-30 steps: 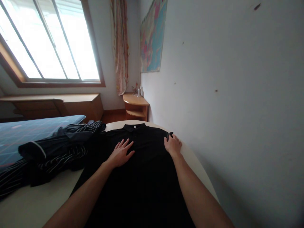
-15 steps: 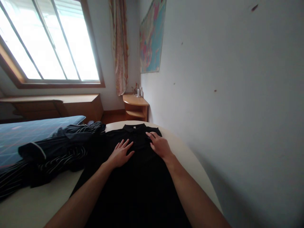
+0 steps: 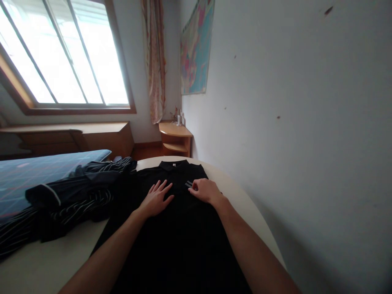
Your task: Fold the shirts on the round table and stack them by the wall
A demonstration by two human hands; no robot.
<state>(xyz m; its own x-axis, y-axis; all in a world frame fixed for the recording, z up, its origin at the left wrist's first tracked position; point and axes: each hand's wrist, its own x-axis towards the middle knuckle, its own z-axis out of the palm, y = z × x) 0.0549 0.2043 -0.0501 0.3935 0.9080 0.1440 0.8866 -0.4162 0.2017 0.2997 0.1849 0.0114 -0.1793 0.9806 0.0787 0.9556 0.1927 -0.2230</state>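
A black collared shirt [image 3: 180, 232] lies spread on a pale round-edged table [image 3: 241, 200], its collar at the far end with a small white label inside. My left hand [image 3: 156, 199] rests flat on the shirt's chest, fingers spread. On the right side of the chest, my right hand [image 3: 206, 190] has its fingers pinched on the black cloth, beside a small patch of grey stripes.
Dark and striped clothes [image 3: 76, 192] are heaped at the left, against a blue checked mattress [image 3: 61, 161]. A wall [image 3: 290, 143] runs along the right. Beyond the table stand a wooden corner shelf [image 3: 175, 130] and a low cabinet [image 3: 107, 134].
My right hand has drawn slightly toward me and its fingers have closed on the cloth. The grey stripes now show. My left hand has stayed in place.
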